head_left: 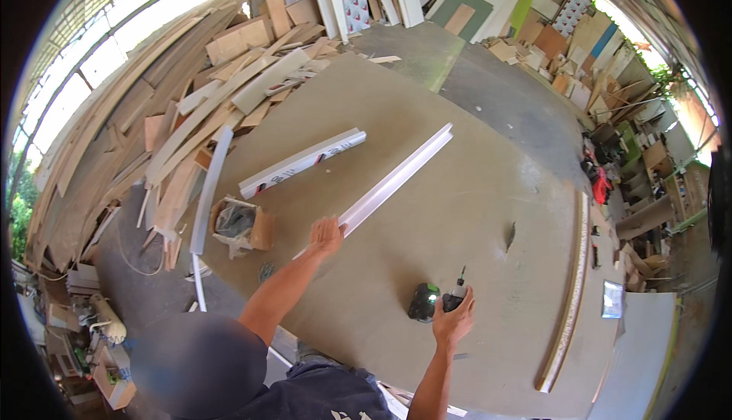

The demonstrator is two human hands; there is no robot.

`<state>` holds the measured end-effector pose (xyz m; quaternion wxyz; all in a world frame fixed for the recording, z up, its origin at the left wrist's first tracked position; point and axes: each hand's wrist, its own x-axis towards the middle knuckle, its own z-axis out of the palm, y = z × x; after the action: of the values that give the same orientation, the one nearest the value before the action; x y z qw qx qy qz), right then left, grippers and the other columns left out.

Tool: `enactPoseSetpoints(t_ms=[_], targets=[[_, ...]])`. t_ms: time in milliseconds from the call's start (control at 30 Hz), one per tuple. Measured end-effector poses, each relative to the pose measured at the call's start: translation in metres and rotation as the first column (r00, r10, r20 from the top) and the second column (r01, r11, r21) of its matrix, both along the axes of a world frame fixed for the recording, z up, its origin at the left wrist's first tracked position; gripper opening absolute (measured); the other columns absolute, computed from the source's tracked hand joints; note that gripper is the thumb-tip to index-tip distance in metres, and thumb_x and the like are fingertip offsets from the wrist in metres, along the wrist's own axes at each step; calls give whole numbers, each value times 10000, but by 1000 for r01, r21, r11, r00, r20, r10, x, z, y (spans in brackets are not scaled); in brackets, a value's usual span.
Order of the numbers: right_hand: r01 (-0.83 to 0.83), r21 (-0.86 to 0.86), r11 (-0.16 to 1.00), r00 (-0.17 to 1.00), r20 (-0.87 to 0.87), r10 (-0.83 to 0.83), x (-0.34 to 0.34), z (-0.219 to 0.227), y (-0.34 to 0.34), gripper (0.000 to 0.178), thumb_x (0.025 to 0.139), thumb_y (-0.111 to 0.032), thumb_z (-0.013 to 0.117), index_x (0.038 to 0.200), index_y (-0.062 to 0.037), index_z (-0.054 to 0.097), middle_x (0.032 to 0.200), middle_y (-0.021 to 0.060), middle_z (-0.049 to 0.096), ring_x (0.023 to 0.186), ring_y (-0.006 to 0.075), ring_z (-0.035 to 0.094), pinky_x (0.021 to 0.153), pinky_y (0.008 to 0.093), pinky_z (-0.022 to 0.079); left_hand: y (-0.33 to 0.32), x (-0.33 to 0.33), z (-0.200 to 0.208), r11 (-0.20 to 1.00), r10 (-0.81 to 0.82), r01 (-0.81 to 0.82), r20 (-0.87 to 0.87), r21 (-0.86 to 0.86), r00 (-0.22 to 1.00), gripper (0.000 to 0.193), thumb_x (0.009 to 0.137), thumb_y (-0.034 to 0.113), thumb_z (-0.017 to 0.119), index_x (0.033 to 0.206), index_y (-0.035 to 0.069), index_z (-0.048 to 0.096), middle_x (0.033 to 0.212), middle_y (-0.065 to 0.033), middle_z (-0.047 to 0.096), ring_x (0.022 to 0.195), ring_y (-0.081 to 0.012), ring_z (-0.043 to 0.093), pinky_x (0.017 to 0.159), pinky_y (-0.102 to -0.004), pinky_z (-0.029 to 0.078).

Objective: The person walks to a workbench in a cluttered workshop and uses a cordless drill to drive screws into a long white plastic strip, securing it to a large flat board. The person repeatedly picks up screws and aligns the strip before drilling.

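A long white angled strip (400, 174) lies slantwise across the large brownish work board (457, 214). Fingers of my left hand (328, 235) are closed over its near part, and a short end shows past the hand. To the right, my right hand (455, 319) is wrapped round a black cordless drill (453, 298) with a bit pointing away from me. The drill's battery end, with a small green light, is low over or on the board; I cannot tell which.
A wrapped white length (303, 162) and an open cardboard box (261, 229) lie left on the board, near a grey strip (211, 191). A speckled edge strip (570, 298) runs along the right. Scrap timber (183, 107) is heaped beyond the left edge.
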<state>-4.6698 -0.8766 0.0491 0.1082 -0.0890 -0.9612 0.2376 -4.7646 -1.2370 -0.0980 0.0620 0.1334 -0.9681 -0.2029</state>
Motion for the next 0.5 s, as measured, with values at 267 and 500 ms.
enactPoseSetpoints(t_ms=[267,500], targets=[[56,-15,998,998,-27,-56,1,-1,-2,774,755,-192,840,1426,-93,467,1313,196,607,1133,446,614,923,513,510,6,-57,-9,989,-41,34,46,142,998,418,953,403,651,1055,-2,673,1036,-220,698,1073,-377,637,934,-510,483],[26,12,1000,999,-19,-26,-2,-2,-11,771,744,-195,833,1413,-93,465,1271,193,613,1098,447,626,888,519,522,-157,-98,-24,938,266,-297,-175,-178,948,649,881,447,710,1321,-9,569,1336,-211,578,1300,-377,489,1079,-499,403]])
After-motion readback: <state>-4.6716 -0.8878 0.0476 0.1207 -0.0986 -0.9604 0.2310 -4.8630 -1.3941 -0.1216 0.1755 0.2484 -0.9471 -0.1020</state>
